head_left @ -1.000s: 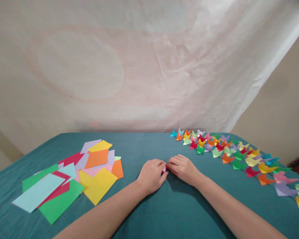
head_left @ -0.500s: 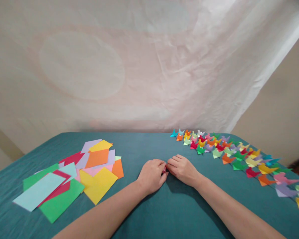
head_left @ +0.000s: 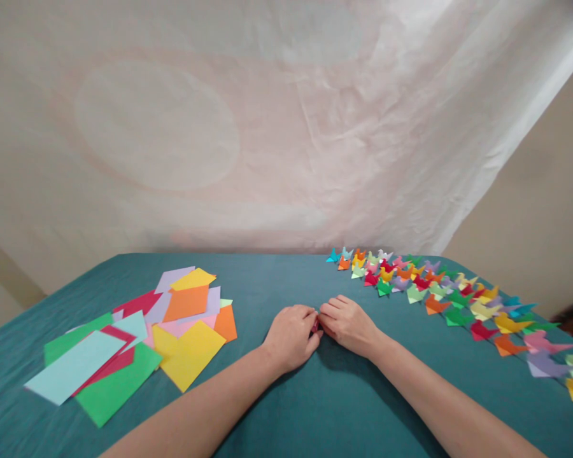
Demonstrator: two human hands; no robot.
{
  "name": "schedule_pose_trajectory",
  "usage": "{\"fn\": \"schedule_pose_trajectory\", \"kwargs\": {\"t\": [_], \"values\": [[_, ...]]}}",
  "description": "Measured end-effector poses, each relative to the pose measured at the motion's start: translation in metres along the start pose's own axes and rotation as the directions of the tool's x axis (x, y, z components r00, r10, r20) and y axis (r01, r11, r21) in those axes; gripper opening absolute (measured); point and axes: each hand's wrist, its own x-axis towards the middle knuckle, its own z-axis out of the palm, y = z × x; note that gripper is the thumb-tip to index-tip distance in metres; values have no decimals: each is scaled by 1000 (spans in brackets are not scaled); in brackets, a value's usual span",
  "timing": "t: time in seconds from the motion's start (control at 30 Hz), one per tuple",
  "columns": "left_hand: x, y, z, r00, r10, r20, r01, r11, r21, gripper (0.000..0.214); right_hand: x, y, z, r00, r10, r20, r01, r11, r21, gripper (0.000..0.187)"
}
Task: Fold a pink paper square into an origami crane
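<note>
Near the middle of the table, my left hand [head_left: 291, 338] is closed with a small reddish-pink piece of folded paper [head_left: 314, 326] between thumb and fingers. My right hand [head_left: 347, 326] meets it from the other side, fingertips pinched together at the paper's edge. Most of the paper is hidden by the fingers, so its folded shape does not show. Both wrists rest low over the cloth.
On the left lies a loose spread of coloured paper sheets [head_left: 191, 356], overlapping one another. Rows of small folded paper birds [head_left: 482, 310] stand along the right side. A dark green cloth [head_left: 277, 407] covers the table, and a pale sheet [head_left: 277, 140] hangs behind it.
My right hand has shifted very slightly at the fingertips. My left hand, the paper sheets and the paper birds look the same.
</note>
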Motion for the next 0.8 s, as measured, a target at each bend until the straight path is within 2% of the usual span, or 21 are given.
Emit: {"fn": "schedule_pose_trajectory", "kwargs": {"t": [0.23,0.43,0.8], "values": [[-1,0,1,1000,10,3,-10,1000,5,22,-5,-1,-2,995,92,50,-97,988,121,14],[-2,-1,1,1000,18,1,-18,1000,17,30,-13,0,1,975,221,26,-220,942,253,22],[-2,0,-3,999,31,36,-32,999,30,32,-10,-2,-9,983,173,65,-183,960,212,24]]}}
